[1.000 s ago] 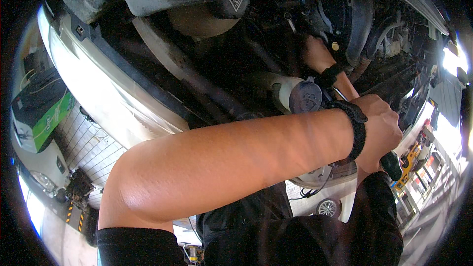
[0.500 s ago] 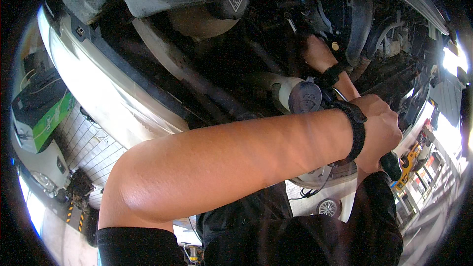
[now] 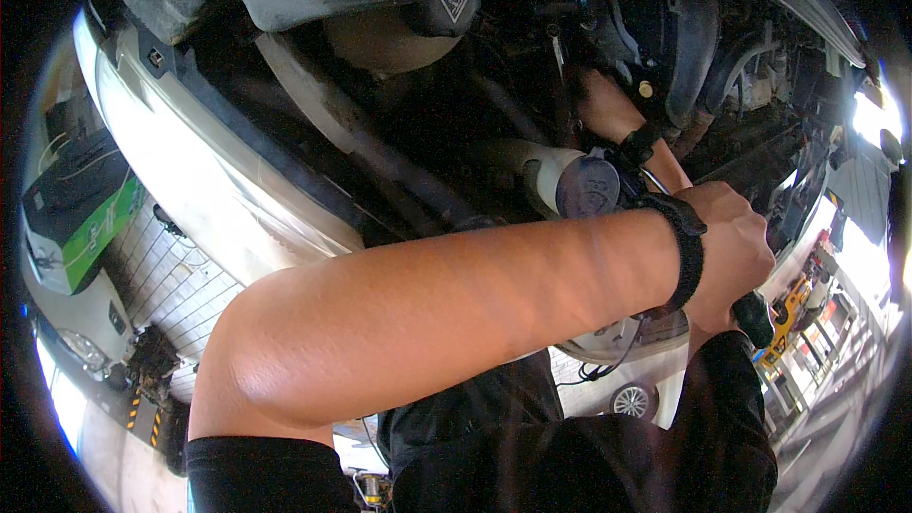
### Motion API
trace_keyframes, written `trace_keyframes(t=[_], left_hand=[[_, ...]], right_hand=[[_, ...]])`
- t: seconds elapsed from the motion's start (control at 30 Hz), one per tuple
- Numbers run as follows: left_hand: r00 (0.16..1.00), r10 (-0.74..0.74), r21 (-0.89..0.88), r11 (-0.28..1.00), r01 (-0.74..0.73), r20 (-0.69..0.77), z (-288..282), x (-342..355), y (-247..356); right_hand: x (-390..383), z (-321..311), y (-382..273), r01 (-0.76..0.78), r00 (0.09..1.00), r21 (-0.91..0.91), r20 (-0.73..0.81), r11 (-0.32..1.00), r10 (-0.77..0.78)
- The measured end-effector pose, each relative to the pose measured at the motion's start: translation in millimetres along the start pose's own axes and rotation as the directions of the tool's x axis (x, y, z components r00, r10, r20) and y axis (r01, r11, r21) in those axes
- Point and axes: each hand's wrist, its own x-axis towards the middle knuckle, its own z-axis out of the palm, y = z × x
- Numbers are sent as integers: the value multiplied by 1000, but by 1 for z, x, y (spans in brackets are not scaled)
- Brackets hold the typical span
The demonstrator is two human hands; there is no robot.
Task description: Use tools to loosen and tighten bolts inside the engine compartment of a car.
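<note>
The view looked up at the underside of a raised car (image 3: 228,180), its pale sill running down the left. The left hand (image 3: 727,252) sat at the right of the picture, its bare forearm crossing the frame from the lower left, a black wristband (image 3: 686,252) round the wrist. The fingers were curled tight into a fist on a dark handle (image 3: 755,318), whose black end stuck out just below the hand; the rest of the tool was hidden behind the fist.

The right hand (image 3: 598,100) was farther up, reaching into the dark space among the car's parts, with a black band (image 3: 638,142) on its wrist. Its fingers were buried in shadow behind the metal, so I could not tell whether they were apart or closed, nor what they touched.

Between the two hands lay a pale canister (image 3: 556,180) with a dark round cap (image 3: 587,187), just left of the left wrist and below the right forearm. A thin cable (image 3: 608,370) hung below the left forearm. A black sleeve (image 3: 731,399) showed at the lower right.

Far to the left stood a green and black machine (image 3: 81,218) and a floor grate (image 3: 161,275). A yellow rig (image 3: 793,309) stood far right, near the handle
</note>
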Motion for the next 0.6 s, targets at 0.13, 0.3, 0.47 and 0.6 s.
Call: trace_keyframes(t=[0.13, 0.3, 0.47, 0.6], left_hand=[[1000, -10, 18, 1000, 11, -30, 0, -5, -1], [999, 4, 18, 1000, -4, -32, 1, -3, -1], [999, -21, -3, 1000, 20, -26, 2, -2, 0], [999, -1, -14, 1000, 0, -47, 1, -3, 0]], right_hand=[[5, 2, -8, -50, 998, 20, 29, 999, 50], [-1, -4, 2, -148, 987, 10, 63, 989, 147], [-9, -13, -11, -139, 980, -62, -148, 988, 129], [-7, -17, -15, -161, 982, -74, -106, 984, 153]])
